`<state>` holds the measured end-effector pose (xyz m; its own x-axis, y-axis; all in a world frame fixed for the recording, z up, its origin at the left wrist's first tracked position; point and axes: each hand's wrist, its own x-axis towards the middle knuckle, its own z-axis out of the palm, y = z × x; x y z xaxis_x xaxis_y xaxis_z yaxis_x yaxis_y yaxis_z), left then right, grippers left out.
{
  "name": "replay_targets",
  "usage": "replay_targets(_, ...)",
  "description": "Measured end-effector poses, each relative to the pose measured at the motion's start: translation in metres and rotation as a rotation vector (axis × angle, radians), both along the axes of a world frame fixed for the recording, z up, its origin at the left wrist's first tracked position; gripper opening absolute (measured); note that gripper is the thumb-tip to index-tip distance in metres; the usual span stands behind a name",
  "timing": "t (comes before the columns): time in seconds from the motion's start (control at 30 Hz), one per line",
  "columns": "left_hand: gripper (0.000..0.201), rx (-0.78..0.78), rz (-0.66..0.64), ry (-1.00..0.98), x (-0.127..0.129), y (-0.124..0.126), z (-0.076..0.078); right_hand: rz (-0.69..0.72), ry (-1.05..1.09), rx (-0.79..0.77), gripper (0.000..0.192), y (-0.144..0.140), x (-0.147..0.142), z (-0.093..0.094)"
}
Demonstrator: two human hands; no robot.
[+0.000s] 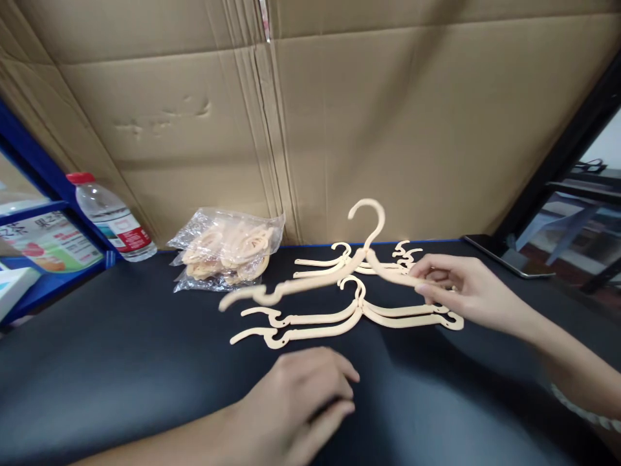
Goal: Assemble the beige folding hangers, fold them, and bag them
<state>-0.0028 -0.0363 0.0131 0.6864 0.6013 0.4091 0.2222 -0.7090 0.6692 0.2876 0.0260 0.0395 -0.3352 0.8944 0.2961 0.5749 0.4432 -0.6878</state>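
My right hand [456, 288] pinches one arm of a cream folding clothes hanger [310, 281], which is lifted above the table with its hook pointing up. Below it on the dark table lie more cream hangers: two nearly overlapping ones [320, 332] in front, and others [317, 263] farther back, partly hidden by the lifted one. My left hand [310, 395] hovers near the front, a little short of the front hangers. Its fingers are loosely bent, with a gap between thumb and forefinger, and nothing shows in them.
A clear plastic bag [226, 249] of folded cream hangers lies at the back left. Beyond it stands a water bottle [114, 220] with a red cap, beside a blue shelf [43, 210]. A cardboard wall [388, 129] closes off the back. A dark flat device [504, 257] rests at the right edge.
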Motion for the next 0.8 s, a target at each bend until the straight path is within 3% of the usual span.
replay_targets(0.07, 0.015, 0.274, -0.117, 0.141, 0.000, -0.005, 0.001, 0.106, -0.117, -0.127, 0.010, -0.004, 0.001, 0.003)
replay_targets(0.13, 0.018, 0.384, -0.128, 0.253, -0.001, -0.005, 0.002, 0.171, -0.278, -0.150, 0.004, -0.006, 0.001, 0.003)
replay_targets(0.3, 0.018, 0.456, -0.060, 0.422, 0.000, -0.001, 0.004, 0.227, -0.552, -0.025, 0.005, -0.008, 0.002, -0.004)
replay_targets(0.5, 0.018, 0.558, 0.014, 0.489, -0.001, -0.001, 0.002, 0.224, -0.629, -0.039, 0.007, -0.005, 0.005, -0.005)
replay_targets(0.8, 0.041, 0.614, 0.226, 0.617, -0.002, 0.008, -0.011, 0.139, -0.667, -0.119, 0.007, -0.004, 0.004, -0.006)
